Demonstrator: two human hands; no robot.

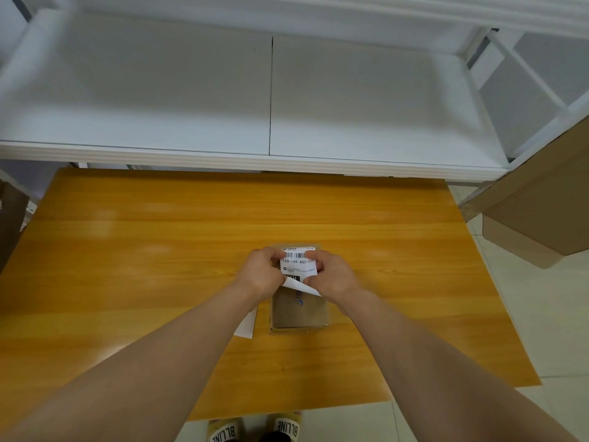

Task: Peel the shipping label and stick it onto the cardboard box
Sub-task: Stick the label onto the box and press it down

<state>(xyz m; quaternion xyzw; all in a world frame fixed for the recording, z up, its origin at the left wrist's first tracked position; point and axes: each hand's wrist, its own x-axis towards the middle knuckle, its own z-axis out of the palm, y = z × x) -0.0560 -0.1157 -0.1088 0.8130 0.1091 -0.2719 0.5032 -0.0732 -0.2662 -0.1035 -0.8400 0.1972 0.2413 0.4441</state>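
Note:
A white shipping label [297, 262] with a barcode and black print is held just above a small brown cardboard box [299, 311] on the orange wooden table [159, 250]. My left hand [263, 271] pinches the label's left edge. My right hand [334, 272] pinches its right side, where a white corner [301, 287] curls away under the label. The box lies flat below both hands, partly hidden by them.
A white paper sheet [247, 325] lies on the table left of the box, partly under my left forearm. A white metal shelf [271, 100] stands behind the table. Large cardboard pieces [535, 212] lean at the right. My slippers [255, 430] show below the table's front edge.

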